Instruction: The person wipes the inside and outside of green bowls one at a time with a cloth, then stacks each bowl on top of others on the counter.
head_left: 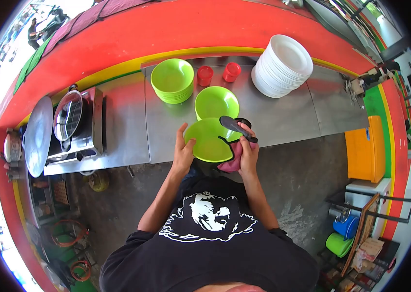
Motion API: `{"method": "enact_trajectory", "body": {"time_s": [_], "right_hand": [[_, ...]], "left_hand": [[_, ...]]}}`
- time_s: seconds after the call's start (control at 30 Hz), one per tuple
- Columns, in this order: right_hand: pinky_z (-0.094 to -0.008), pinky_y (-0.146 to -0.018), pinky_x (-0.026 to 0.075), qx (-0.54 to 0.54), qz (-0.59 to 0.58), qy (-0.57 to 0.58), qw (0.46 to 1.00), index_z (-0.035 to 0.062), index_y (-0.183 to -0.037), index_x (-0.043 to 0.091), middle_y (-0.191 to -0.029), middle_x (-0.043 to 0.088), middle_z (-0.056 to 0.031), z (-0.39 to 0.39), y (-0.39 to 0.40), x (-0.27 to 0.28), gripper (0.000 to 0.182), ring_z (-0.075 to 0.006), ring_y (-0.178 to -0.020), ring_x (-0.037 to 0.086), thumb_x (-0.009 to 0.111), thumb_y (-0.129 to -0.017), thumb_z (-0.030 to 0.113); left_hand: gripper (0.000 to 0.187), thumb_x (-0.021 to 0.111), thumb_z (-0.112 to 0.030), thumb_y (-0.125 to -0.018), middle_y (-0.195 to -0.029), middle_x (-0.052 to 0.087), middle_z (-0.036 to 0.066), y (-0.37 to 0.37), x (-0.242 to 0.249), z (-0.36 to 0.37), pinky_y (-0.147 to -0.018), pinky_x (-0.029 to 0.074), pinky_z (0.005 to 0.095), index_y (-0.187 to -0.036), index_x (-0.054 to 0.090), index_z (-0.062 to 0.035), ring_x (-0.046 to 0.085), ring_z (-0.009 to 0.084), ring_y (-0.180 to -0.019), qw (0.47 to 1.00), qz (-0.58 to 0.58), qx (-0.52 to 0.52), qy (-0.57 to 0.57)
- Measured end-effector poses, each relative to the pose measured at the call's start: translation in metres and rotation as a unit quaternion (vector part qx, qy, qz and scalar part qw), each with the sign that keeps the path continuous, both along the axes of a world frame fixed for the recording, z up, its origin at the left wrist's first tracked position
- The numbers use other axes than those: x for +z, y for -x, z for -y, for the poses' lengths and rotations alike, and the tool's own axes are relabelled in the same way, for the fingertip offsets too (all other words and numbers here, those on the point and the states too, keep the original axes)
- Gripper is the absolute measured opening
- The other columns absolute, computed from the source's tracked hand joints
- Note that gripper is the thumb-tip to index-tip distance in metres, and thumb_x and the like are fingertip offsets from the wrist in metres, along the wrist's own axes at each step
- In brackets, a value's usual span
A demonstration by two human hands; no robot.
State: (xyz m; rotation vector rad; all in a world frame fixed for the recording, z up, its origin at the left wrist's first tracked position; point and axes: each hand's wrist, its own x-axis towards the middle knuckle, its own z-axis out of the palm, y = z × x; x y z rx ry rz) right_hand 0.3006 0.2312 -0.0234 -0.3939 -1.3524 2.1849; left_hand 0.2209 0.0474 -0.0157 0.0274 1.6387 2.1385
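Observation:
A lime-green bowl (205, 141) is held tilted in front of me, its inside showing. My left hand (183, 153) grips its left rim, thumb over the edge and fingers outside. At the right rim my right hand (248, 155) is closed on a pink cloth (232, 160) with dark edging, which lies against the bowl. A black spoon-like utensil (234, 127) sticks out of the same hand, its rounded end over the bowl. Just behind, another green bowl (217, 102) rests on the steel counter (171, 138).
Stacked green bowls (172, 78) stand at the back left, two red lidded containers (205, 75) beside them. White plates (283, 68) form a tall stack at the right. A stove with a lidded pan (68, 117) and a large round metal lid (39, 136) occupy the far left.

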Motion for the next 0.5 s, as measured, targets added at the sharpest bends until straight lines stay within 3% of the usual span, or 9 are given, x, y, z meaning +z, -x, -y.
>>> {"method": "enact_trajectory", "body": {"time_s": [0.17, 0.27, 0.5], "right_hand": [[-0.0342, -0.112, 0.04, -0.12, 0.09, -0.145, 0.978, -0.0025, -0.138, 0.055, -0.138, 0.06, -0.0149, 0.001, 0.02, -0.019, 0.042, -0.0221, -0.129, 0.056, 0.062, -0.097, -0.002], [-0.0331, -0.111, 0.04, -0.159, 0.13, -0.212, 0.955, -0.0016, -0.137, 0.058, -0.134, 0.063, -0.0135, 0.0, 0.033, -0.023, 0.041, -0.0211, -0.127, 0.057, 0.064, -0.096, 0.001], [-0.0314, -0.107, 0.042, -0.169, 0.173, -0.171, 0.955, 0.0, -0.133, 0.062, -0.128, 0.066, -0.0124, -0.007, 0.06, -0.038, 0.036, -0.0197, -0.122, 0.059, 0.062, -0.097, 0.001]], "left_hand": [[0.046, 0.044, -0.01, -0.107, -0.14, 0.055, 0.019, 0.045, -0.043, -0.008, -0.108, 0.042, 0.0359, -0.152, 0.034, -0.0012, 0.054, 0.0266, -0.128, 0.983, -0.159, -0.036, 0.079], [0.045, 0.043, -0.008, -0.107, -0.138, 0.057, 0.02, 0.069, -0.043, -0.015, -0.107, 0.043, 0.0376, -0.151, 0.036, -0.0017, 0.055, 0.0293, -0.127, 0.953, -0.259, -0.039, 0.154], [0.047, 0.04, -0.008, -0.107, -0.143, 0.054, 0.023, 0.112, -0.065, -0.035, -0.107, 0.043, 0.041, -0.153, 0.032, -0.0028, 0.053, 0.0383, -0.132, 0.936, -0.303, -0.077, 0.161]]}}
